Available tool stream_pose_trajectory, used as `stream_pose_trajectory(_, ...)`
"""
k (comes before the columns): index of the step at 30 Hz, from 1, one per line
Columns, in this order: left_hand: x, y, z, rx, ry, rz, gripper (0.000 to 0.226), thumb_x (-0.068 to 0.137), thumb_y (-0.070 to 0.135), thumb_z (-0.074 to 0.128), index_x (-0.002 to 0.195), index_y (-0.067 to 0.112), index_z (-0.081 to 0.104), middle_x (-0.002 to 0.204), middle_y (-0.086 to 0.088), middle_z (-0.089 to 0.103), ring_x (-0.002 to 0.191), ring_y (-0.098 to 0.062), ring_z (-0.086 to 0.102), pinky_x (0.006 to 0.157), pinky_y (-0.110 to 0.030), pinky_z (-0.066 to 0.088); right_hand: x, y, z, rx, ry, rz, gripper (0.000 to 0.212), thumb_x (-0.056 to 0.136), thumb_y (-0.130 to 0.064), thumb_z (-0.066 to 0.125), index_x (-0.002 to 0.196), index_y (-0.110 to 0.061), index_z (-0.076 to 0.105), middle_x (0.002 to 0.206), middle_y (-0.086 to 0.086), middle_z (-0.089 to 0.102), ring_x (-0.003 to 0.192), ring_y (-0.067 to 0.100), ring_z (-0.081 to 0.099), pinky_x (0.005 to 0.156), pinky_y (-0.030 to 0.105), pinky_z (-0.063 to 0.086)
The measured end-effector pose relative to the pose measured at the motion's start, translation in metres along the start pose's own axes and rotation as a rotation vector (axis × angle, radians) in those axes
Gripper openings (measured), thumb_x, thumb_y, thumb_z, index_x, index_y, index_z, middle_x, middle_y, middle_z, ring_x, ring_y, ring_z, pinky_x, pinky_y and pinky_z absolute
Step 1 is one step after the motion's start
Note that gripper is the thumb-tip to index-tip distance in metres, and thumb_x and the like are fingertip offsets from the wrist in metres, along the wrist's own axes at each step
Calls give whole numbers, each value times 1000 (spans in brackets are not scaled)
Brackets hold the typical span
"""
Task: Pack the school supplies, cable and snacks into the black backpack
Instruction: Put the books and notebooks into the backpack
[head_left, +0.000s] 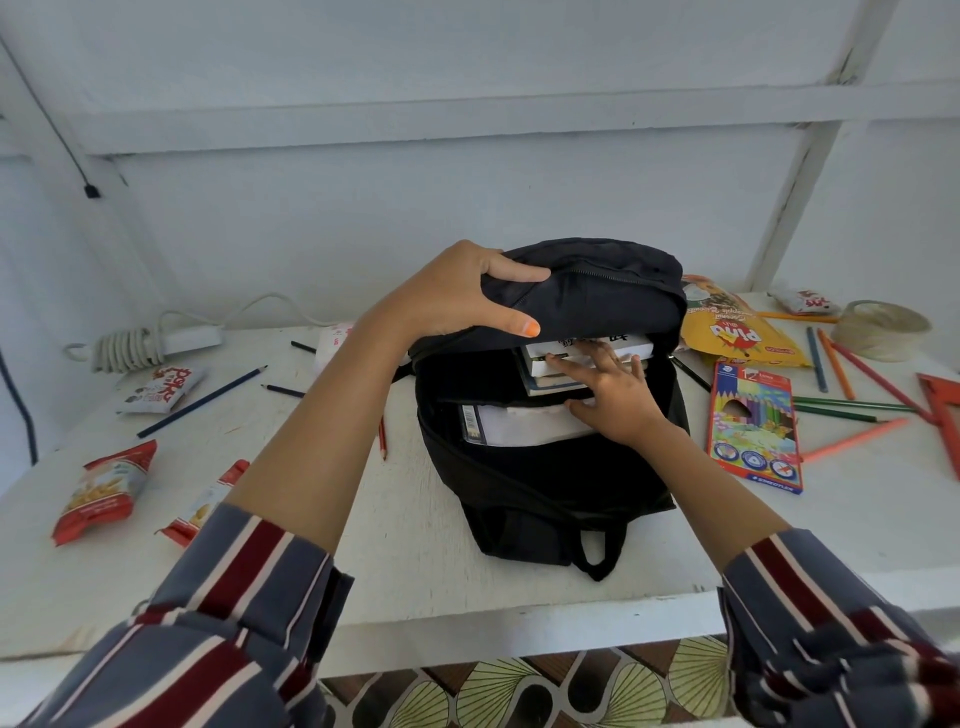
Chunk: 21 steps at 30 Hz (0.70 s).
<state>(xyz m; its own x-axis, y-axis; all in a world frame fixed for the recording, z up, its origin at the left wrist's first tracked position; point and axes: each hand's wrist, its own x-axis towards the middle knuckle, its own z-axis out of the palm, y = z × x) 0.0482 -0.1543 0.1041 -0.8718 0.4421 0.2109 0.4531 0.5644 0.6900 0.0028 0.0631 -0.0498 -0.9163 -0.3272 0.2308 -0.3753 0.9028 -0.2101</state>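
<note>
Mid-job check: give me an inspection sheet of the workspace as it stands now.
Surface: white table, scattered with supplies.
Job's things: black backpack open, books inside; pencil box and yellow snack bag to its right; snack packets to its left; loose pencils on both sides.
Clutter: tape roll and red plastic piece, far right.
Grippers: left hand holds the backpack's flap up; right hand presses on the books, fingers spread.
Cables: white cable coiled, back left, not packed; black cable on the wall.
Surroundings: white wall with beams; patterned floor below.
</note>
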Motion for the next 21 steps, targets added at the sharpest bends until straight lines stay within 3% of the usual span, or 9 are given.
stream_pose_trajectory(6,-1,0,1,-3,0,-7,57,71,16,79,124,23,59,117,16,55,112,1,50,99,-10,32,-2,-2,-5,-16,-50,1,67,91,-30,54,145,-42,17,156,0,9,145,21,0,112,57,-1)
stream_pose_trajectory(12,6,-3,-3,4,28,-15,55,72,16,78,123,22,60,115,17,54,108,5,49,81,9,30,-6,5,-6,91,-51,-36,68,89,-30,58,145,-40,19,157,-4,9,145,18,-3,112,55,-3)
stream_pose_trajectory(21,17,-7,-7,8,54,-27,56,71,16,79,123,20,60,123,12,56,109,6,47,87,1,31,-10,10,-13,102,-103,-26,69,89,-32,58,145,-41,19,158,-8,4,145,14,-7,113,52,-5)
